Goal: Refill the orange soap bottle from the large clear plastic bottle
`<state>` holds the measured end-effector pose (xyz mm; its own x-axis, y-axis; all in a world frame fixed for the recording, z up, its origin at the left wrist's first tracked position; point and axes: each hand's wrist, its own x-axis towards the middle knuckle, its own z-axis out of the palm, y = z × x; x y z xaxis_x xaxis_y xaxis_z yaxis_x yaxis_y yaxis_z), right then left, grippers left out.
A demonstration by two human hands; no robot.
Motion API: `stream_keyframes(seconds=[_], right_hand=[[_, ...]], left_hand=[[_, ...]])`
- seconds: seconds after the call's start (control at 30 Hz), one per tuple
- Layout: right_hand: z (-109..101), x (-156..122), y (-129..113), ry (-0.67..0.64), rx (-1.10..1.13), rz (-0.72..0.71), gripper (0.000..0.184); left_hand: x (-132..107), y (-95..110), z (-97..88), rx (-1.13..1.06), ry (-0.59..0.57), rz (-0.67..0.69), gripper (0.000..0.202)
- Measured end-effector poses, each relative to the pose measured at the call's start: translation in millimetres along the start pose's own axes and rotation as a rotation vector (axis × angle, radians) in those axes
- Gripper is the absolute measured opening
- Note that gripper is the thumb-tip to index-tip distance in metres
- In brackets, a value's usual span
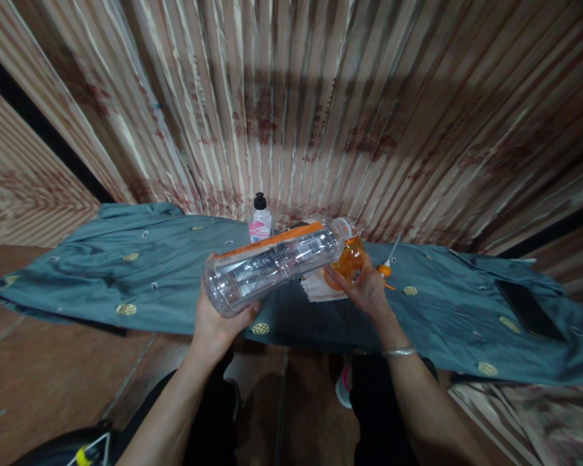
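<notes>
My left hand point(218, 327) is wrapped round the base of a large clear plastic bottle point(276, 262) with an orange-edged label. The bottle lies tilted, its mouth pointing right and slightly up in the picture, at the top of a small translucent orange bottle point(348, 259). Around that orange bottle my right hand point(368, 288) is closed. Whether liquid passes between the two I cannot tell. Beneath them is a white paper or tissue point(318, 289). An orange and white nozzle piece point(385, 269) with a thin tube rests on the cloth just right of my right hand.
A clear squeeze bottle point(260, 220) with black cap and pink label stands behind the large bottle. A dark phone point(529, 309) lies at the right of the green patterned cloth point(175, 259). Pleated curtains point(291, 116) hang close behind the table.
</notes>
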<state>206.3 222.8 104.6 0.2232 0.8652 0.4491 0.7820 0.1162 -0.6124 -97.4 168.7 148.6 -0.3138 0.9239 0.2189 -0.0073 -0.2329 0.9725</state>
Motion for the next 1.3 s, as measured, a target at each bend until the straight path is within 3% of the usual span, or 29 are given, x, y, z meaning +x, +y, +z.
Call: stream_keyframes(seconds=[0.2, 0.47, 0.73, 0.9, 1.3], right_hand=[[0.9, 1.1, 0.7, 0.004, -0.007, -0.015, 0.092], [0.0, 1.1, -2.1, -0.004, 0.001, -0.005, 0.094], [0.0, 0.8, 1.1, -0.008, -0.008, -0.048, 0.084], [1.7, 1.1, 3.9, 0.003, 0.001, -0.05, 0.089], [1.1, 0.3, 3.4, 0.007, -0.011, -0.042, 0.093]], left_hand=[[-0.9, 12.4, -7.1, 0.038, -0.06, 0.007, 0.114], [0.6, -5.6, -5.8, -0.045, -0.004, 0.066, 0.116], [-1.5, -5.5, -8.8, -0.066, -0.022, 0.027, 0.111], [-1.0, -15.5, -8.5, -0.091, 0.011, 0.069, 0.111], [-1.7, -12.3, -6.9, -0.093, 0.003, 0.081, 0.11]])
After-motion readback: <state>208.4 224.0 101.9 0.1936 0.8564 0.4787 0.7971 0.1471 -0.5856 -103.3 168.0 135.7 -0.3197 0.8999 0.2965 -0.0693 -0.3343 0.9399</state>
